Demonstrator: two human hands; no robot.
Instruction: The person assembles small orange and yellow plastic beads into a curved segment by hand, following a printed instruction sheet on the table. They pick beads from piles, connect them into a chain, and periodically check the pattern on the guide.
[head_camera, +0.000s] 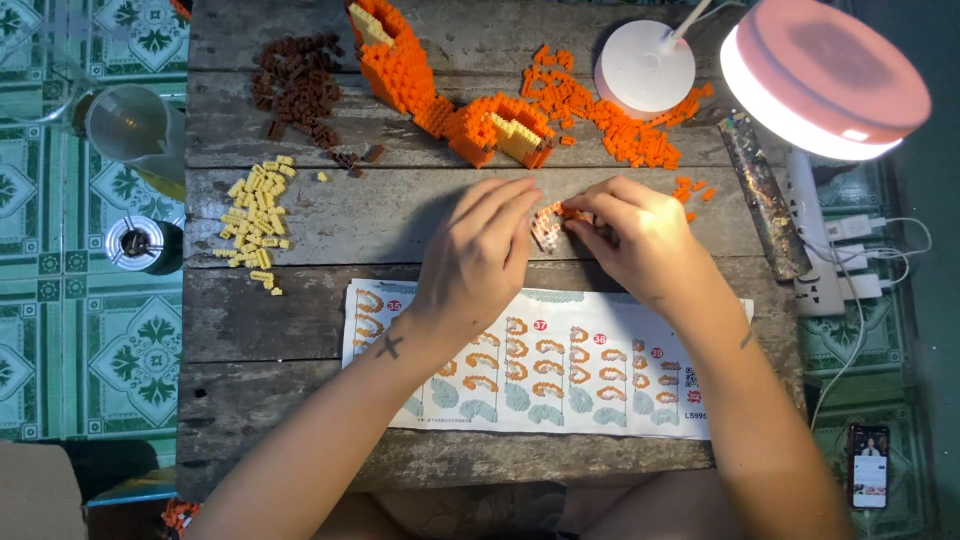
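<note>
Both hands, left (478, 255) and right (638, 232), pinch a small brick piece (549, 226) at counter (300, 330) centre; the sheet (545, 372) lies at 6 o'clock, orange bricks (600, 110) at 12, bare planks between.

Small orange-and-white brick piece (549, 226) — tilted, mid-table (partly hidden) — pinched between both hands' fingertips.

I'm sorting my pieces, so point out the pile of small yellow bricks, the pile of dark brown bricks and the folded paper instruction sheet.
pile of small yellow bricks (256, 218): head view, middle of the heap.
pile of dark brown bricks (298, 88): head view, centre of the heap.
folded paper instruction sheet (560, 375): head view, middle panel.
</note>
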